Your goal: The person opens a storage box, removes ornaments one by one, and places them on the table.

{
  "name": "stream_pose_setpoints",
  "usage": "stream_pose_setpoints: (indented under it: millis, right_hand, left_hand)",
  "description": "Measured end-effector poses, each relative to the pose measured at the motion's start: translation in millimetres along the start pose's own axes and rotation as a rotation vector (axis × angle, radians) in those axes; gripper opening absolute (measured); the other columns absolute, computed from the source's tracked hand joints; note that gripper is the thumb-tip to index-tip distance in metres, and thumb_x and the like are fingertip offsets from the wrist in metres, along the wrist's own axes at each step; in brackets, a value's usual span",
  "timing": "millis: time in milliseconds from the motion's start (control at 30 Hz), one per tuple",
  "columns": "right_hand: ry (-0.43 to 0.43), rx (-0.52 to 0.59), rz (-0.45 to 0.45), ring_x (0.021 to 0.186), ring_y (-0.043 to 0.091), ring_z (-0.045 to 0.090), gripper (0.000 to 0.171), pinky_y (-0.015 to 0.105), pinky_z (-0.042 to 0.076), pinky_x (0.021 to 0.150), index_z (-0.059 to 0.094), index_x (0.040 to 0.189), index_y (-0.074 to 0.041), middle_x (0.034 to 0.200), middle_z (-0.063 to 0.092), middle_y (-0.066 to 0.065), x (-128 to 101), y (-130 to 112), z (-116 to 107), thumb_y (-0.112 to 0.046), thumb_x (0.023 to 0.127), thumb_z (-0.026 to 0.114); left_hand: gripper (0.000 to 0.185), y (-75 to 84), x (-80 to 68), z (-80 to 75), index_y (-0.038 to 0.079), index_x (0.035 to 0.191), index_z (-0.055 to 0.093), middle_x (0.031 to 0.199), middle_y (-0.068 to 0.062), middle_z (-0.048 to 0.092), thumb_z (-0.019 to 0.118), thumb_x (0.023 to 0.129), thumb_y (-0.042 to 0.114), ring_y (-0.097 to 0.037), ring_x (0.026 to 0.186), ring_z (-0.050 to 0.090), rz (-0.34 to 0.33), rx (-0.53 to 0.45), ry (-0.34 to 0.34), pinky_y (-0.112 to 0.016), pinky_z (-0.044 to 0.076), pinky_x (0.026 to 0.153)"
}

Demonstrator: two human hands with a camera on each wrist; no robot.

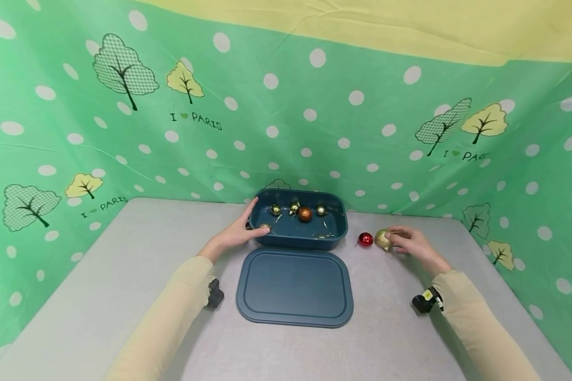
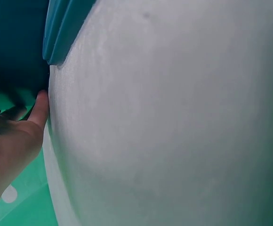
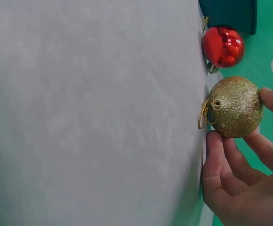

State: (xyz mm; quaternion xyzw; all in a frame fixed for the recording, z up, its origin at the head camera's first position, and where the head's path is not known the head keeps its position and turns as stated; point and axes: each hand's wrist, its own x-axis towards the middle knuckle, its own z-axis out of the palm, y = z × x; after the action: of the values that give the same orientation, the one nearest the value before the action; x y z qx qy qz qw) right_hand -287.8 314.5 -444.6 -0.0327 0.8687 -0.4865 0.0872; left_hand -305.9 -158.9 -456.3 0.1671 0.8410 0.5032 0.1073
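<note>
A dark teal box (image 1: pixel 336 233) stands open at the table's far middle, with several small gold balls and an orange glitter ball (image 1: pixel 305 214) inside. My left hand (image 1: pixel 255 221) grips the box's left end, the thumb (image 2: pixel 40 110) against its wall. Right of the box lie a red shiny ball (image 1: pixel 365 239) and a gold glitter ball (image 1: pixel 383 239). My right hand (image 1: pixel 394 238) pinches the gold glitter ball (image 3: pixel 234 107) on the table, fingers (image 3: pixel 221 160) below it and thumb on the far side. The red ball (image 3: pixel 222 46) sits just beyond, untouched.
The box's flat teal lid (image 1: pixel 294 286) lies on the grey table (image 1: pixel 124 264) in front of the box, between my forearms. A green tree-patterned cloth (image 1: pixel 314 106) walls the table at the back and both sides.
</note>
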Motion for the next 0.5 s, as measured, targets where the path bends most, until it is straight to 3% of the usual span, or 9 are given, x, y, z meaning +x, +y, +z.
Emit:
stream_pose_setpoints:
  millis: [300,500]
  right_hand:
    - [0.013,-0.123,-0.108,0.100,0.034,0.059,0.052,0.030,0.054,0.071,0.042,0.133,0.016,0.126,0.048,0.037,-0.6,-3.3,5.5,-0.020,0.099,0.055]
    - [0.037,-0.128,-0.106,0.097,0.035,0.059,0.053,0.034,0.054,0.074,0.042,0.134,0.015,0.123,0.050,0.035,-3.9,-9.1,1.0,-0.023,0.100,0.054]
  left_hand:
    - [0.097,0.6,0.6,0.1,0.025,0.156,-0.008,0.160,-0.010,-0.010,0.065,0.093,0.031,-0.038,0.144,0.001,-0.016,0.001,0.002,-0.058,0.013,0.111]
    - [0.098,3.0,-1.3,0.3,0.025,0.156,-0.008,0.160,-0.010,-0.009,0.066,0.092,0.033,-0.038,0.144,0.001,-0.015,-0.003,-0.002,-0.059,0.013,0.111]
